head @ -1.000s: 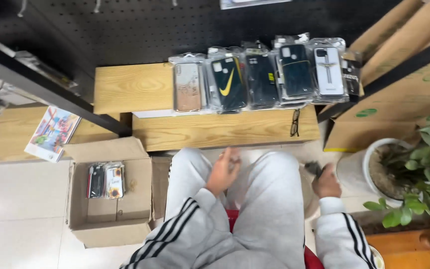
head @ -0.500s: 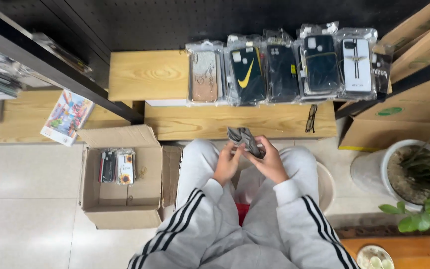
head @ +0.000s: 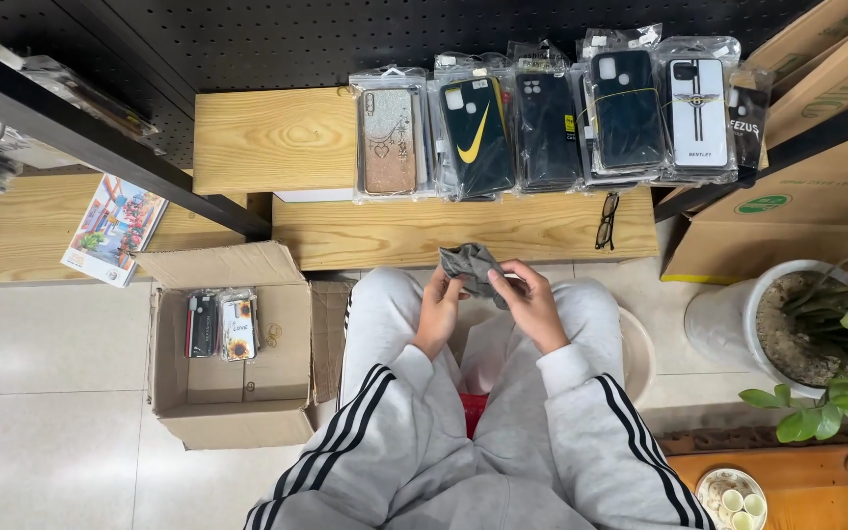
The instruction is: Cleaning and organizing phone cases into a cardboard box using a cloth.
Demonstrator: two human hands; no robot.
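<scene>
I sit in grey track clothes with my knees toward a low wooden bench (head: 257,137). Both hands meet above my lap on a crumpled grey cloth (head: 471,265). My left hand (head: 440,306) grips its lower left edge, and my right hand (head: 528,299) pinches its right side. Just beyond the cloth, several phone cases in clear bags (head: 552,118) lie in a row along the bench. Black glasses (head: 607,220) rest on the lower wooden step, to the right of my hands.
An open cardboard box (head: 277,344) with a few packaged cases stands on the tiled floor at my left. A colourful booklet (head: 115,228) lies on the left shelf. A white pot with a green plant (head: 817,339) and more cardboard boxes (head: 797,211) are at the right.
My right hand has come in from beside my right thigh to join the left. Both now hold the grey cloth in front of me, raised slightly from half a second ago.
</scene>
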